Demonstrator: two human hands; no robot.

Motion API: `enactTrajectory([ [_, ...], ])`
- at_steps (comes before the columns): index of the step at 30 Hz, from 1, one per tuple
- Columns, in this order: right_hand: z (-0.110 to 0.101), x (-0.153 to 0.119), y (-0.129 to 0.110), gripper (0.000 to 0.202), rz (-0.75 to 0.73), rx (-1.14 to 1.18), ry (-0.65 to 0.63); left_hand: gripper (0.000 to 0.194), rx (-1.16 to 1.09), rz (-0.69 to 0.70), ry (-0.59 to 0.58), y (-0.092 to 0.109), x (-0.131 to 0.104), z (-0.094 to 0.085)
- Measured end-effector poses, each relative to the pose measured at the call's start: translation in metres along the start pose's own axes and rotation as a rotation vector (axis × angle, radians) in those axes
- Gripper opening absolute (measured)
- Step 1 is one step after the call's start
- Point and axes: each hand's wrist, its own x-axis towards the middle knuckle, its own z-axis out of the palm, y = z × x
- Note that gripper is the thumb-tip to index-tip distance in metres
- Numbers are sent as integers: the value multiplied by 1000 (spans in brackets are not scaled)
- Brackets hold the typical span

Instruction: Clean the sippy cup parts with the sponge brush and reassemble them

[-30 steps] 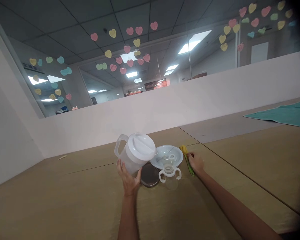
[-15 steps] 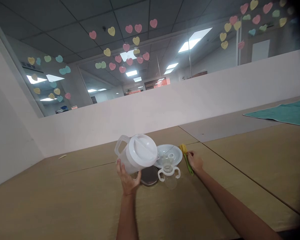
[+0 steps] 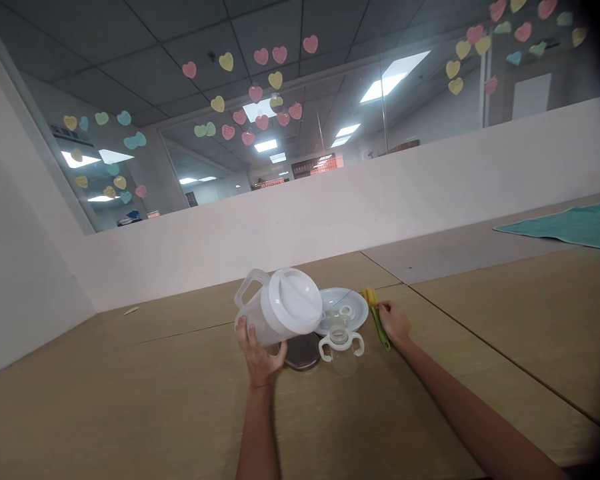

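A translucent pitcher with a white lid (image 3: 294,301) is held tilted to the right by my left hand (image 3: 260,357), which grips its lower body. The lid side leans toward a clear bottle with two white handles (image 3: 344,353) that stands open on the table. Behind the bottle lies a white plate (image 3: 357,308) with small clear and white parts on it. My right hand (image 3: 394,321) rests on the table with its fingers bent together, close beside a brush with yellow bristles and a green handle (image 3: 381,331). Whether its fingertips hold anything is too small to tell.
A dark, rounded flat object (image 3: 303,352) lies under the pitcher, left of the bottle. A teal cloth (image 3: 575,223) is at the far right of the table (image 3: 155,387). A small pale scrap (image 3: 131,311) lies near the wall at left.
The pitcher is tipped a little further to the right in my left hand. The whole view has shifted slightly; my right hand stays beside the brush.
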Motion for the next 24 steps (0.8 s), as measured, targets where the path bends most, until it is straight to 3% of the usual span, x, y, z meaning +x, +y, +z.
enactTrajectory([
  [15,0,0,0,34,-6,11,7,100,-12,65,-12,1,2,0],
  [24,1,0,1,35,-1,15,8,94,6,31,-21,0,-1,0],
])
